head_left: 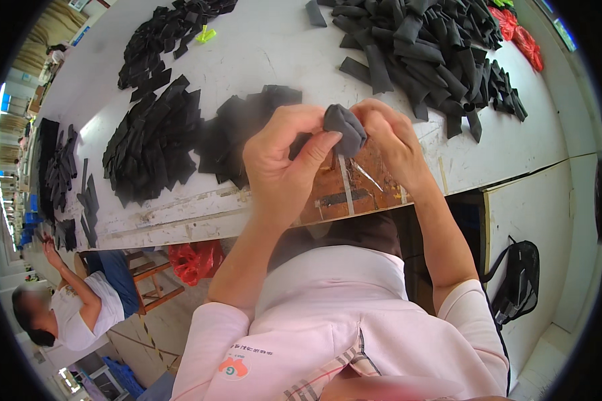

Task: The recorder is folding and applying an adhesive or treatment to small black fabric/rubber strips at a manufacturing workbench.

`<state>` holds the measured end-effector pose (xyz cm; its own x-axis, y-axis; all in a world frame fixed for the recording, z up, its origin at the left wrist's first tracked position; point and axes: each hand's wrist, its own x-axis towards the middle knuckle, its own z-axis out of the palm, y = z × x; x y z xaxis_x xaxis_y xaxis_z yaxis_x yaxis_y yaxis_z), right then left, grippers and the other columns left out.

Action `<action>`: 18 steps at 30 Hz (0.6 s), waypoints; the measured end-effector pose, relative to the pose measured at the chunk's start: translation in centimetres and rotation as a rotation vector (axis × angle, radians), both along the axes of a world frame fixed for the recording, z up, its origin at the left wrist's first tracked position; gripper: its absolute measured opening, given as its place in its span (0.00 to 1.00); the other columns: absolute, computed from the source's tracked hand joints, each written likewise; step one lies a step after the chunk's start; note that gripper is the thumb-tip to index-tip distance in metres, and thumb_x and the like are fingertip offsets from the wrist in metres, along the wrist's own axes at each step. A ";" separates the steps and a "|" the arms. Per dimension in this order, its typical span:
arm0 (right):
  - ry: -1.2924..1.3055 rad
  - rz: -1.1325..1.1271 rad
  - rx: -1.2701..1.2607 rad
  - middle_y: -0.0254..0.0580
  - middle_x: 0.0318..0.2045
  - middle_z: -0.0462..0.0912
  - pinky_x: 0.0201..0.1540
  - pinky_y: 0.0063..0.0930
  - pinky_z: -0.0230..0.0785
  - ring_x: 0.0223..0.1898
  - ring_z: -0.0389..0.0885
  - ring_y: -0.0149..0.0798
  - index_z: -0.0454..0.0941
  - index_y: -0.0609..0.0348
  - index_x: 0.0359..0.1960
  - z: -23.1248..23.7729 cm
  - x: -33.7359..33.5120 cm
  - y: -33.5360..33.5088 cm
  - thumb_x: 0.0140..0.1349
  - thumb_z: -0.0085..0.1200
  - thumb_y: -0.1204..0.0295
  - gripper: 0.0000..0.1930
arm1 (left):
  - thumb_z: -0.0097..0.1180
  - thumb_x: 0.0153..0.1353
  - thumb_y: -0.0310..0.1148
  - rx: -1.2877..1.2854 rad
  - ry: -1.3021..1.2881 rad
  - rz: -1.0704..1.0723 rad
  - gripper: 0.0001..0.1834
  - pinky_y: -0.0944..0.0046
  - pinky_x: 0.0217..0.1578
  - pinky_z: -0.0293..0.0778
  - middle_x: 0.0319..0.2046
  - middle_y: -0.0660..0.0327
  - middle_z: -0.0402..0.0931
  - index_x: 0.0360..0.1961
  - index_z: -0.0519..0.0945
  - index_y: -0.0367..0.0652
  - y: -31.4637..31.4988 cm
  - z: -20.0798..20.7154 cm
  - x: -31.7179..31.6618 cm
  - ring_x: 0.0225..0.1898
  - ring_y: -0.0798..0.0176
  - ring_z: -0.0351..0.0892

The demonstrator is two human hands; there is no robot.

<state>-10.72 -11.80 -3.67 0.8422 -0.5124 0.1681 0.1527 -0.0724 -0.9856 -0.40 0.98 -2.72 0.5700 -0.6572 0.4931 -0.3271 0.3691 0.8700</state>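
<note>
My left hand (pixel 279 148) and right hand (pixel 396 139) pinch the cloth (pixel 345 131) snugly from left and right; I seem to be shaping it, which next calls for steady pressure.

A white worktable (pixel 274 60) has a scuffed, peeling front edge and a worn brown section (pixel 386 184). A bright yellow-green strip (pixel 206 35) lies toward its far side, and a crumpled red plastic bag (pixel 530 49) sits by the far right edge. Another red bag (pixel 195 262) shows below the table, near a wooden stool (pixel 159 293). At the left is a co-worker (pixel 90 304) in a white top and blue trousers. A black mesh bag (pixel 520 279) hangs against a pale panel (pixel 548 227) at the right; beige curtains (pixel 41 43) line the far left.
</note>
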 end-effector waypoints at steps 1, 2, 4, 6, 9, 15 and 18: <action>0.000 0.001 -0.004 0.31 0.19 0.69 0.24 0.20 0.60 0.24 0.69 0.27 0.70 0.62 0.25 0.8 -0.1 0.1 0.57 0.49 0.58 0.17 | 0.56 0.49 0.21 -0.004 0.000 0.001 0.09 0.71 0.38 0.68 0.33 0.60 0.74 0.35 0.76 0.36 -0.1 0.1 -0.1 0.33 0.69 0.72; -0.027 -0.037 -0.432 0.34 0.20 0.70 0.24 0.23 0.61 0.25 0.70 0.31 0.70 0.62 0.24 1.7 -0.1 0.3 0.55 0.50 0.57 0.17 | 0.55 0.49 0.20 -0.121 0.141 -0.001 0.09 0.71 0.38 0.68 0.33 0.60 0.74 0.34 0.76 0.36 -0.1 0.2 -0.3 0.34 0.69 0.72; -0.046 -0.073 -0.852 0.36 0.20 0.72 0.24 0.26 0.62 0.26 0.72 0.35 0.70 0.62 0.24 3.4 0.0 0.6 0.54 0.51 0.56 0.18 | 0.54 0.49 0.17 -0.333 0.367 0.022 0.09 0.70 0.40 0.69 0.33 0.60 0.75 0.33 0.76 0.36 0.0 0.7 -0.9 0.35 0.69 0.73; 0.101 -0.003 -1.318 0.40 0.21 0.73 0.25 0.32 0.64 0.28 0.73 0.42 0.70 0.60 0.23 4.8 0.3 0.7 0.49 0.54 0.58 0.16 | 0.51 0.52 0.18 -0.365 0.423 0.018 0.05 0.68 0.42 0.68 0.33 0.60 0.75 0.31 0.74 0.37 0.6 0.6 -1.2 0.36 0.69 0.73; 0.282 0.112 -1.145 0.39 0.21 0.73 0.26 0.35 0.63 0.28 0.73 0.42 0.70 0.59 0.21 0.5 0.7 0.1 0.46 0.55 0.63 0.12 | 0.50 0.54 0.21 -0.094 0.352 0.031 0.03 0.61 0.46 0.66 0.33 0.58 0.74 0.31 0.74 0.38 1.2 -1.9 -0.4 0.38 0.66 0.73; 0.025 0.045 -0.933 0.42 0.18 0.71 0.26 0.35 0.63 0.25 0.72 0.45 0.71 0.60 0.23 -0.6 0.1 -0.1 0.44 0.56 0.69 0.09 | 0.55 0.50 0.20 -0.036 0.760 -0.316 0.07 0.70 0.35 0.72 0.31 0.58 0.74 0.33 0.75 0.34 -0.8 1.7 -0.3 0.35 0.70 0.73; -0.072 0.020 -0.666 0.44 0.17 0.71 0.25 0.36 0.64 0.22 0.71 0.47 0.72 0.60 0.22 -3.3 0.0 0.8 0.49 0.54 0.70 0.07 | 0.58 0.45 0.16 0.285 0.170 -0.169 0.07 0.75 0.27 0.69 0.24 0.62 0.73 0.28 0.74 0.33 -1.2 2.7 -1.1 0.25 0.74 0.72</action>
<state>-10.67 -10.98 -6.99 0.8253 -0.2641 0.4992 0.2242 -0.6580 -0.7188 -1.47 -0.22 -0.06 0.5000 -0.8462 0.1845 -0.1245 0.1406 0.9822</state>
